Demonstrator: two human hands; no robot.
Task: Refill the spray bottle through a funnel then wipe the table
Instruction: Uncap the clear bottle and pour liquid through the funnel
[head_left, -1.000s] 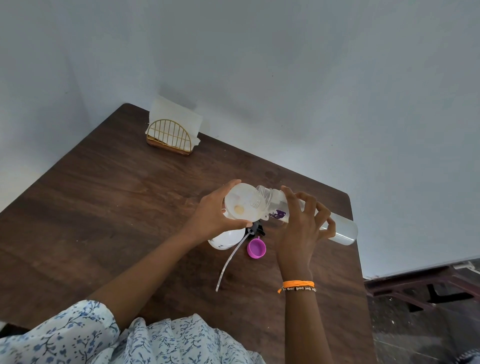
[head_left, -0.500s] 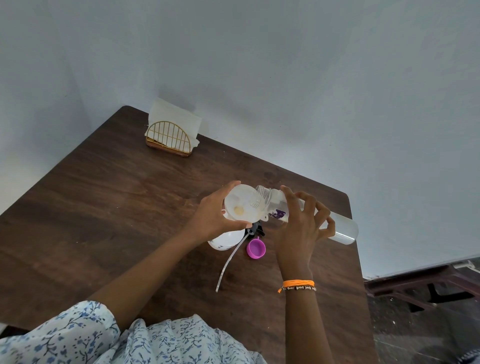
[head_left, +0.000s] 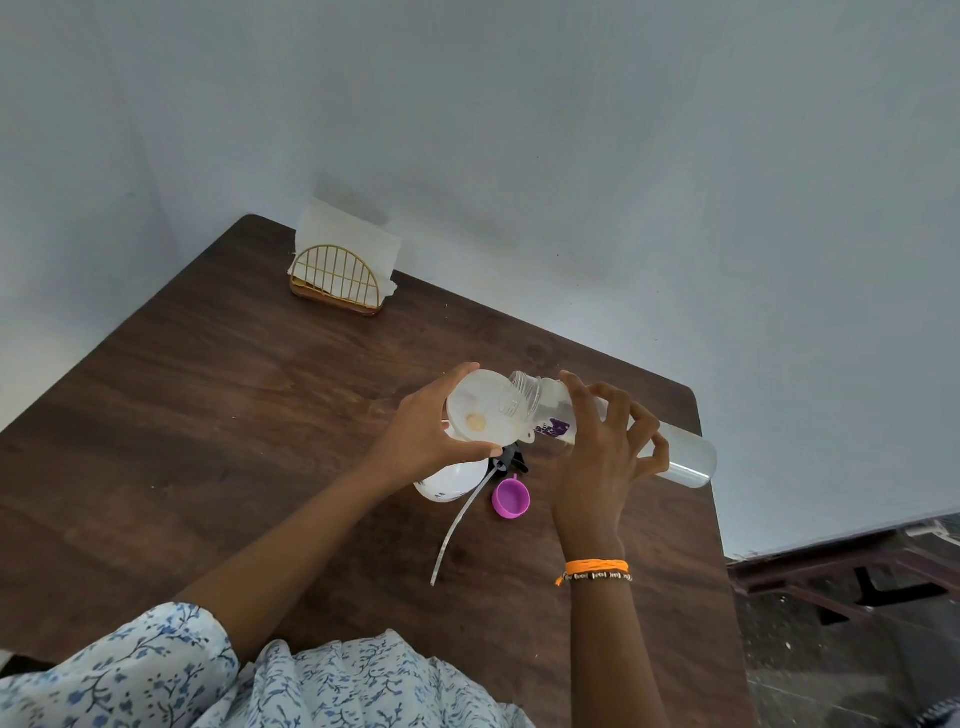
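My left hand (head_left: 426, 434) grips the rim of a white funnel (head_left: 483, 413) that sits in the neck of a white spray bottle (head_left: 449, 480) standing on the dark wooden table (head_left: 208, 415). My right hand (head_left: 602, 447) holds a clear plastic bottle (head_left: 685, 462) tipped on its side, its open mouth over the funnel's edge. The black spray head (head_left: 511, 458) with its long clear tube (head_left: 457, 525) lies on the table beside the spray bottle. A purple cap (head_left: 511, 499) lies open side up next to it.
A gold wire napkin holder with white paper napkins (head_left: 343, 265) stands at the table's far left corner by the wall. The table's right edge (head_left: 719, 519) drops to a dark floor with a dark wooden frame (head_left: 841, 577).
Both hands, the funnel and the tipped bottle have stayed almost where they were. The view has shifted slightly.
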